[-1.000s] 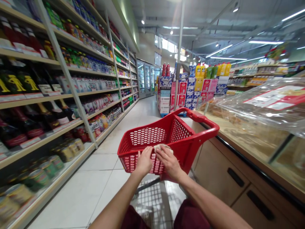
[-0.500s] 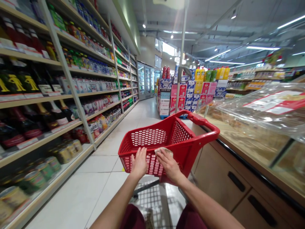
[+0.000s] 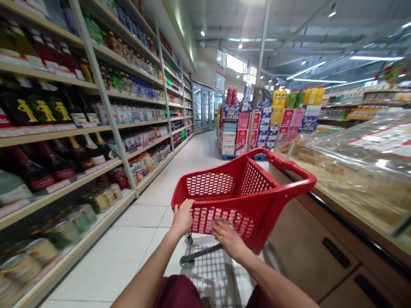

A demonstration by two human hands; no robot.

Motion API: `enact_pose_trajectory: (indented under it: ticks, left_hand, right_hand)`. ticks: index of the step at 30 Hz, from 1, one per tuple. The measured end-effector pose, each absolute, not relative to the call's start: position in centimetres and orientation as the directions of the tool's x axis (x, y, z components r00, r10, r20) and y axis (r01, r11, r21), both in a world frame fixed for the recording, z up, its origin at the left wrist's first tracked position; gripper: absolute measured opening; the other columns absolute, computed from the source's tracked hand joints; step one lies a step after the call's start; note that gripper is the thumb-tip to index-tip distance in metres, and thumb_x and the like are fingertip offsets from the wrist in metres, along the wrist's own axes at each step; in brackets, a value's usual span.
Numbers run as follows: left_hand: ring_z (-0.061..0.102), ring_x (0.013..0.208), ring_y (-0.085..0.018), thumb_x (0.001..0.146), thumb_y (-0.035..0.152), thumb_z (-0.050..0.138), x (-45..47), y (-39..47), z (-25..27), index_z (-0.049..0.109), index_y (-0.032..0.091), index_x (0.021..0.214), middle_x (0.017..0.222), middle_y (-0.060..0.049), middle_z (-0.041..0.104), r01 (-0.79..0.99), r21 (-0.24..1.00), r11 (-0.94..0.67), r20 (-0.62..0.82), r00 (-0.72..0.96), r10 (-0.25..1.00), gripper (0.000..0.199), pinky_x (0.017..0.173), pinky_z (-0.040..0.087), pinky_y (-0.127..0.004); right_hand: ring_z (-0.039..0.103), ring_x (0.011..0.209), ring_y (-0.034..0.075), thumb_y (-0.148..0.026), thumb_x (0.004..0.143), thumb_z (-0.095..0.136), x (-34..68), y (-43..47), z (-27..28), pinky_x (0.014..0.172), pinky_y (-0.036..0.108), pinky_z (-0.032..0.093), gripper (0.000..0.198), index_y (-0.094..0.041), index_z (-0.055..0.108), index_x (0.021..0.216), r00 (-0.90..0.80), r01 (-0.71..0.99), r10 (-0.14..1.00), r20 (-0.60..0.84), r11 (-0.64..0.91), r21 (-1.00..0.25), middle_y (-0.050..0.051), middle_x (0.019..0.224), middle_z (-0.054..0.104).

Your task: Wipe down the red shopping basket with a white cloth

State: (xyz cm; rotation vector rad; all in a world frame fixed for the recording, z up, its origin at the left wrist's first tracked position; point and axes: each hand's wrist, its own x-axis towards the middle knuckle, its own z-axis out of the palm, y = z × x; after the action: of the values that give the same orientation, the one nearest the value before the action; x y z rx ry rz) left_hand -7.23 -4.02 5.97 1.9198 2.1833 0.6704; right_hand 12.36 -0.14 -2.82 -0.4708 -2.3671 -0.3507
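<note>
A red plastic shopping cart stands side-on in front of me, its handle towards the right. My left hand grips the cart's near rim close to its front left corner, fingers curled over the edge. With my right hand I press a pale cloth flat against the perforated near side, below the rim. The hand covers most of the cloth. Under the basket, a grey frame bar and a caster show. The inside of the basket that I can see is bare red plastic.
Shelves of bottles and cans run along the left. A glass-topped wooden counter stands close on the right, with clear plastic packaging on top. Stacked drink boxes and a pole rise beyond the cart; fridges stand farther back.
My right hand has moved the cloth down from the rim onto the perforated side. My left hand has shifted left along the rim and closed on it. The view has turned slightly left.
</note>
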Motion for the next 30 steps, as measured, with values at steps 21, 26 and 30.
enact_pose_trajectory:
  ticks: [21,26,30]
  left_hand:
    - [0.043,0.117,-0.012,0.064,-0.002,0.033,-11.1,-4.8,6.2,0.055,0.013,0.109,0.123,-0.006,0.052,0.826,0.546,0.143,0.103,-0.235,0.966,0.053,0.101,0.03,-0.025]
    - [0.042,0.117,-0.011,0.066,0.0,0.033,-11.1,-4.6,6.0,0.056,0.016,0.107,0.122,-0.004,0.053,0.822,0.556,0.122,0.106,-0.216,0.971,0.05,0.1,0.03,-0.025]
    - [0.044,0.115,-0.011,0.063,-0.002,0.035,-11.1,-4.6,6.3,0.057,0.017,0.106,0.119,-0.004,0.056,0.823,0.558,0.108,0.091,-0.19,0.977,0.051,0.099,0.031,-0.025]
  right_hand:
    - [0.038,0.12,0.019,-0.014,0.085,0.04,5.6,-1.4,-2.9,0.093,0.036,0.043,0.032,-0.015,0.052,0.114,-0.764,0.377,0.23,0.603,0.917,0.129,0.007,0.118,0.055]
    - [0.032,0.124,0.021,-0.014,0.087,0.037,4.5,-0.9,-3.0,0.099,0.041,0.037,0.032,-0.016,0.051,0.116,-0.718,0.379,0.192,0.669,0.914,0.144,0.006,0.123,0.051]
    - [0.035,0.122,0.02,-0.016,0.086,0.039,4.8,-0.8,-3.2,0.098,0.039,0.037,0.031,-0.016,0.052,0.114,-0.765,0.383,0.224,0.604,0.912,0.147,0.007,0.121,0.053]
